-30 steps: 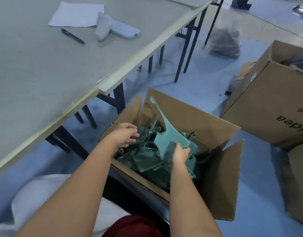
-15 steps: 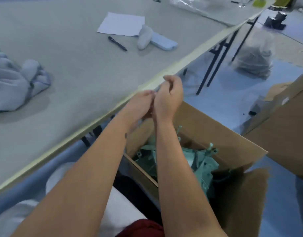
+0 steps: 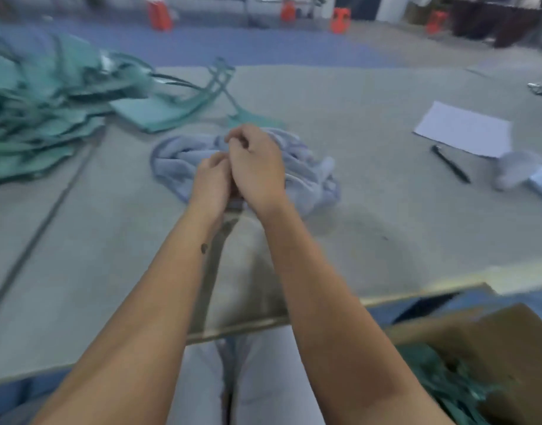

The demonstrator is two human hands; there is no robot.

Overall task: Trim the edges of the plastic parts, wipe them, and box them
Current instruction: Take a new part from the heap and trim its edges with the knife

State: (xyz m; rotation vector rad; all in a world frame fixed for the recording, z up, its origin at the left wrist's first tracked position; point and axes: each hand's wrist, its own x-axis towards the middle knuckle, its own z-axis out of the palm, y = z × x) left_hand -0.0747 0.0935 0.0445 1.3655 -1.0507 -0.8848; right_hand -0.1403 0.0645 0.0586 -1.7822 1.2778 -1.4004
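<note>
Both hands held together above surface (image 3: 371,124), over grey cloth (image 3: 312,176). Left hand (image 3: 210,179) and right hand (image 3: 257,167) curled, fingers pressed close; grip contents hidden, cannot be told. Plastic parts (image 3: 43,118) piled far left on surface; more seen in cardboard box (image 3: 493,342) lower right. Blurred view. Judged: part to be drawn from pile, steadied flat near cloth, edges trimmed away from fingers, then wiped.

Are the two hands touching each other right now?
Touching. The head view shows the left hand pressed against the right hand with no gap between them, held together above the blue cloth.
</note>
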